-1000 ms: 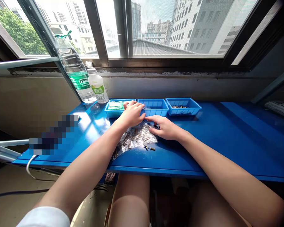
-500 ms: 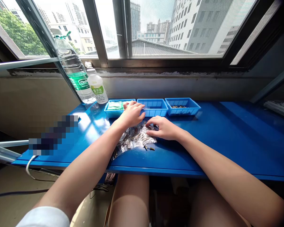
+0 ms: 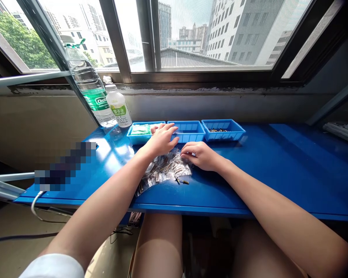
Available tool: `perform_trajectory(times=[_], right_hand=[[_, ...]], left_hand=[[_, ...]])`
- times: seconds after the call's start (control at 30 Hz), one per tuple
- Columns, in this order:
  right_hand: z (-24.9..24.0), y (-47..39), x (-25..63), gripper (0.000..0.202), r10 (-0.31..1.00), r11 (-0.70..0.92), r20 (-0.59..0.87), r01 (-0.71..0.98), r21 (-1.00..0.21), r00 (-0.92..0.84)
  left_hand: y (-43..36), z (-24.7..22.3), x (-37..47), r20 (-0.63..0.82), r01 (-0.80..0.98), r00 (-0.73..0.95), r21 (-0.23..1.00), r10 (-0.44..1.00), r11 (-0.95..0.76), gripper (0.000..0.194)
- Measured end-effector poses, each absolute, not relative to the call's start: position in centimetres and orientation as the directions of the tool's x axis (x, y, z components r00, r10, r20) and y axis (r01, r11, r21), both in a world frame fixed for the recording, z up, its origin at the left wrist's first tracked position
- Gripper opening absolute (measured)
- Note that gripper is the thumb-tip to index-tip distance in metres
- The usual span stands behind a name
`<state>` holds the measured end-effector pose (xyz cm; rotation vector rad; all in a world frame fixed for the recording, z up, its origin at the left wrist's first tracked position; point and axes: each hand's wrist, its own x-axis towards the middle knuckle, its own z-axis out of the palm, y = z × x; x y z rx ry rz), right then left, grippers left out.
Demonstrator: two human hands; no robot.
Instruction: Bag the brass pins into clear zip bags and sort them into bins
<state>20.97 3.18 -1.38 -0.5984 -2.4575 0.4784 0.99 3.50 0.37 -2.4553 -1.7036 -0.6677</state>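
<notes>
My left hand [image 3: 163, 138] is raised over the front of the left blue bin [image 3: 133, 141] and middle blue bin [image 3: 193, 137], its fingers apart and nothing visible in them. Lower and to the right, my right hand [image 3: 201, 155] is closed, fingertips pressed to the thumb; whatever they pinch is hidden. It sits at the right edge of a pile of small clear plastic bags [image 3: 169, 168] holding little metal parts. Some loose brass and dark pieces [image 3: 182, 181] lie just in front of the pile. Green-and-white packets [image 3: 141, 129] fill the left bin.
A right blue bin [image 3: 236, 135] holds loose small metal pieces [image 3: 219, 130]. A large water bottle [image 3: 97, 96] and a white drink bottle [image 3: 119, 108] stand at the back left of the blue table [image 3: 278, 173]. A pixelated dark object [image 3: 66, 166] with a white cable lies left.
My right hand's fingers have closed together and drawn slightly back from the bags. My left hand stays over the bins, its fingers shifting a little.
</notes>
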Motion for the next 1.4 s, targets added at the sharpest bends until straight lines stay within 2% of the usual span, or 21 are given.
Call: perform_trajectory(times=[0.2, 0.33, 0.5, 0.6, 0.7, 0.83, 0.9, 1.13, 1.27, 1.4], right_hand=[[-0.8, 3.1, 21.2, 0.017, 0.476, 0.862, 0.574, 0.222, -0.456, -0.667], [0.0, 2.8, 21.5, 0.019, 0.548, 0.829, 0.603, 0.281, -0.483, -0.579], [0.4, 2.7, 21.7, 0.024, 0.731, 0.683, 0.548, 0.434, -0.588, -0.407], [0.4, 2.8, 21.7, 0.026, 0.779, 0.626, 0.547, 0.434, -0.648, -0.306], [0.4, 2.8, 21.7, 0.028, 0.822, 0.569, 0.513, 0.374, -0.732, -0.245], [0.4, 2.8, 21.5, 0.034, 0.859, 0.508, 0.457, 0.257, -0.822, -0.232], [0.5, 2.7, 21.4, 0.035, 0.861, 0.498, 0.446, 0.223, -0.838, -0.246], [0.3, 2.6, 21.5, 0.029, 0.832, 0.536, 0.445, 0.272, -0.799, -0.331], [-0.1, 2.8, 21.5, 0.034, 0.808, 0.554, 0.437, 0.255, -0.793, -0.396], [-0.3, 2.9, 21.4, 0.033, 0.811, 0.555, 0.463, 0.221, -0.802, -0.358]], left_hand=[[3.4, 0.5, 0.9, 0.481, 0.889, 0.275, 0.204, 0.833, -0.411, 0.037], [3.3, 0.8, 1.0, 0.526, 0.85, 0.271, 0.261, 0.806, -0.457, 0.032], [3.3, 1.6, 0.8, 0.541, 0.677, 0.314, 0.449, 0.78, -0.584, 0.03], [3.1, 1.9, 0.7, 0.463, 0.535, 0.374, 0.6, 0.804, -0.595, 0.039], [2.8, 1.9, 0.7, 0.416, 0.457, 0.414, 0.674, 0.81, -0.58, 0.037], [2.6, 1.6, 0.9, 0.41, 0.391, 0.427, 0.72, 0.806, -0.573, 0.044], [2.7, 1.5, 1.0, 0.401, 0.378, 0.422, 0.738, 0.813, -0.559, 0.041], [2.8, 1.7, 1.4, 0.416, 0.314, 0.363, 0.788, 0.834, -0.53, 0.032], [2.7, 1.8, 1.4, 0.39, 0.317, 0.364, 0.802, 0.846, -0.507, 0.031], [2.8, 1.5, 1.3, 0.345, 0.304, 0.384, 0.829, 0.857, -0.47, 0.032]])
